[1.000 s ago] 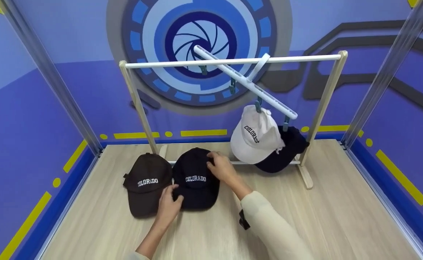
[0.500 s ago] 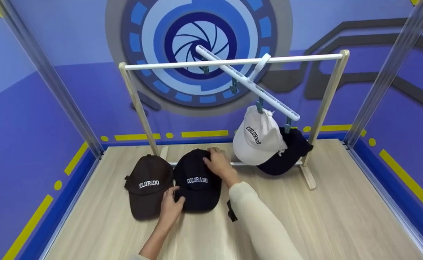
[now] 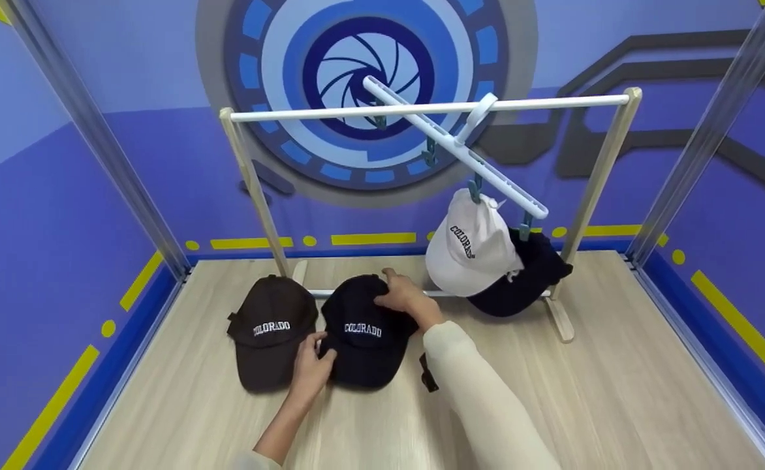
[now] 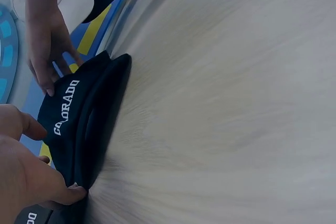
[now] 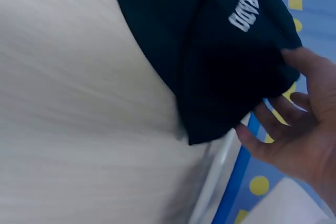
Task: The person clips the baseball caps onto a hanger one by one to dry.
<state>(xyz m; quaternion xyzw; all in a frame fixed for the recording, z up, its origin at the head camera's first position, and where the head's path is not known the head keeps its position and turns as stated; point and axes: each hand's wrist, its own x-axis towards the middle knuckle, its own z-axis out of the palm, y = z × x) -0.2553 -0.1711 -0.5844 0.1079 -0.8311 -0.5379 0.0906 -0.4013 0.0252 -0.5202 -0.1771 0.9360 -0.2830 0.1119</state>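
Observation:
A navy cap (image 3: 366, 362) with white COLORADO lettering is between my two hands, its brim toward me. My left hand (image 3: 311, 372) pinches the left side of the brim; in the left wrist view its thumb (image 4: 71, 195) lies on the brim's edge. My right hand (image 3: 410, 299) grips the back right of the crown. In the right wrist view, that thumb presses the crown (image 5: 236, 72) while the other fingers (image 5: 268, 121) reach under the cap's edge. Immediately left of it, a brown cap (image 3: 270, 307) with the same lettering lies on the table.
Behind the caps stands a wooden rack with a white rail (image 3: 317, 114). From it hangs a slanted white clip hanger (image 3: 454, 145), with a white cap (image 3: 464, 251) and a dark cap (image 3: 510, 294) clipped at its right half. Two green clips dangle at its left half.
The navy cap has shifted slightly right, away from the brown cap, and its right edge has spread and lifted. My right hand has turned, its fingers reaching further behind the crown.

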